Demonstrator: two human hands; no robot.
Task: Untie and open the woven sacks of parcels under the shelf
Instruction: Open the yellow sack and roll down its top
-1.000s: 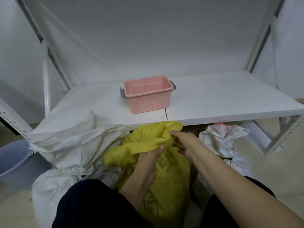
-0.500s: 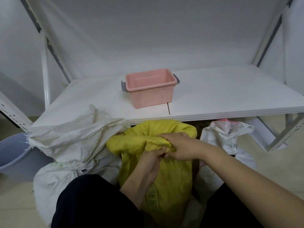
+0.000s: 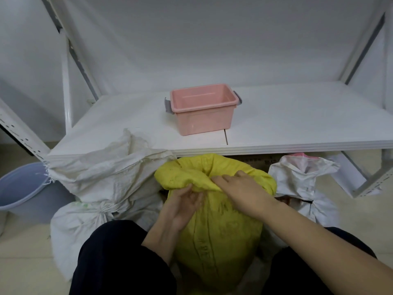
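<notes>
I count three sacks under the shelf [image 3: 297, 124]: one yellow sack [image 3: 219, 231] between the left white sack [image 3: 110, 184] and the right white sack [image 3: 302, 182]. One pink box [image 3: 204, 116] stands on the shelf. My left hand [image 3: 182, 207] pinches the yellow neck. My right hand [image 3: 240, 188] grips its folded top; a second ago it was behind this fold.

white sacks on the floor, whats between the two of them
The yellow sack, left hand and right hand at its neck, stands between the large white sack and the small white sack; head view.

Two white sacks [image 3: 102, 177] [image 3: 302, 184], one yellow sack [image 3: 219, 235], one pink bin [image 3: 204, 116], one bucket [image 3: 23, 188].
</notes>
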